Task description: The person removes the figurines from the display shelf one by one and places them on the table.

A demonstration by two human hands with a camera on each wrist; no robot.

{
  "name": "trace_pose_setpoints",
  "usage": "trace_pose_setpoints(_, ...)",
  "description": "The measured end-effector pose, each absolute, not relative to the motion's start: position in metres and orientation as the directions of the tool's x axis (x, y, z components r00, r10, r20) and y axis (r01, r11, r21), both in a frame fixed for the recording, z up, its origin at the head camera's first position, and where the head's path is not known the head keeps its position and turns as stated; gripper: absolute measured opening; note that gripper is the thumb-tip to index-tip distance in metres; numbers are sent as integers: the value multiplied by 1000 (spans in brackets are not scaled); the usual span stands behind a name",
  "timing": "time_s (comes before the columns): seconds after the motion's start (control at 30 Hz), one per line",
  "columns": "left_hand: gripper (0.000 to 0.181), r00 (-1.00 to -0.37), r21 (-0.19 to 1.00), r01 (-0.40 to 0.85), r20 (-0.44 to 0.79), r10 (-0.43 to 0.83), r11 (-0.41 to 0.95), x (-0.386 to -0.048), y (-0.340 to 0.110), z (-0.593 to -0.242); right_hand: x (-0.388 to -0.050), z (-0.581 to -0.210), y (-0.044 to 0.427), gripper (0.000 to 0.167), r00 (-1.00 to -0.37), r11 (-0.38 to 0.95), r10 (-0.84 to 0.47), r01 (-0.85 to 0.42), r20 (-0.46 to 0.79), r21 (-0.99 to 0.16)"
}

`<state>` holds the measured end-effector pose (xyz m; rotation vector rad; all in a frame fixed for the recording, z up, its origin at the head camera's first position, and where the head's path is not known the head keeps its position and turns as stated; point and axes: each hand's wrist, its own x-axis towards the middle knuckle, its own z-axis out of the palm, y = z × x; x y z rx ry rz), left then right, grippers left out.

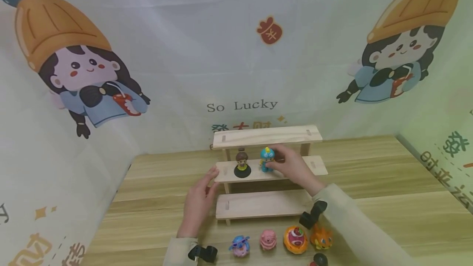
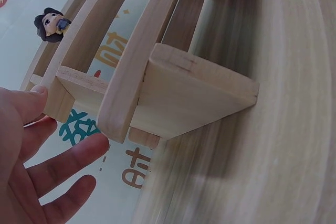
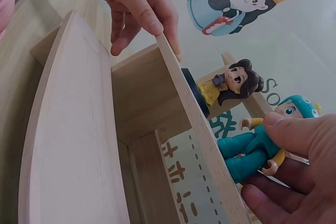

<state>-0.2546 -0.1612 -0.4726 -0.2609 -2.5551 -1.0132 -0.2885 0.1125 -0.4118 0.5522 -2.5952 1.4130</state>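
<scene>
A three-tier wooden display shelf point(image 1: 264, 203) stands on the table. My right hand point(image 1: 295, 167) pinches a toy figurine in a teal outfit and cap point(image 1: 267, 159) between thumb and fingers; its feet meet the middle tier in the right wrist view. To its left on that tier is a brown-haired figurine in a yellow dress point(image 1: 242, 160) on a black round base. At the tier's left end, my left hand point(image 1: 199, 198) holds the board by thumb and forefinger, its other fingers spread apart in the left wrist view point(image 2: 52, 166).
In front of the shelf sit a blue-and-pink toy with sunglasses point(image 1: 240, 245), a pink toy point(image 1: 268, 239), an orange tart-like toy point(image 1: 295, 239) and an orange creature toy point(image 1: 321, 237). A dark-topped red toy point(image 1: 319, 260) is cut off below. A printed cloth point(image 1: 177, 52) hangs behind.
</scene>
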Motion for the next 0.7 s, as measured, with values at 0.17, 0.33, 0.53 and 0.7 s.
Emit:
trace_pose_setpoints(0.17, 39, -917, 627, 291, 398, 25, 723, -255, -161, -472, -285, -410, 113, 40, -923, 501, -256, -380, 286, -778)
trace_pose_setpoints(0.33, 40, -923, 629, 280, 383, 24, 725, -255, -161, -475, -278, -408, 117, 37, -924, 508, -263, -378, 278, -774)
trace_pose_setpoints(0.53, 39, -918, 624, 285, 395, 21, 728, -256, -161, -475, -269, -406, 121, 37, -930, 534, -247, -364, 272, -763)
trace_pose_setpoints(0.7, 39, -918, 628, 284, 396, 17, 724, -256, -160, -472, -259, -404, 126, 38, -922, 539, -260, -384, 286, -750)
